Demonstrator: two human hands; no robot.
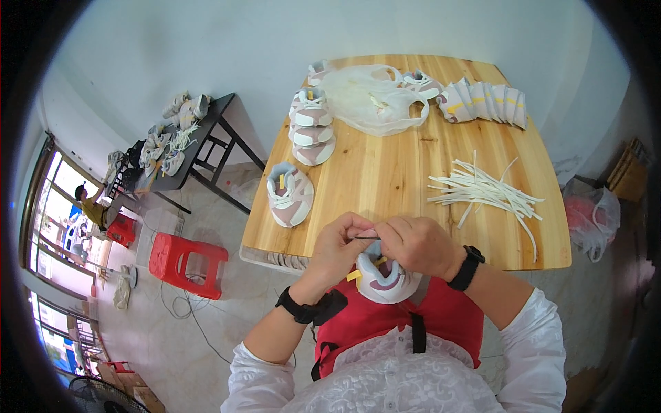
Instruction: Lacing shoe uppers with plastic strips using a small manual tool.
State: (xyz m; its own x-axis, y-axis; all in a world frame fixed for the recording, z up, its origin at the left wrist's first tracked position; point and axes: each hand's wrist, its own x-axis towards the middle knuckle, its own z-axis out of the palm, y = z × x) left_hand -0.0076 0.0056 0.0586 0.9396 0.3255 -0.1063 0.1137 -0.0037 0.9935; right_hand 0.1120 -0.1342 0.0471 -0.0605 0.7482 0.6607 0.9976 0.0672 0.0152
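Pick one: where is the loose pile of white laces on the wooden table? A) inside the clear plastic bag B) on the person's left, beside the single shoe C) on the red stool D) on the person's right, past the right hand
D: the white laces lie spread on the wooden table to the person's right, beyond the right hand, apart from the single shoe on the left.

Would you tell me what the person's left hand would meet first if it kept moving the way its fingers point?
The left hand points toward the person's right, so it would most likely meet the right hand first. Their fingertips already nearly touch around a thin dark tool, above the small shoe. Depth is hard to judge.
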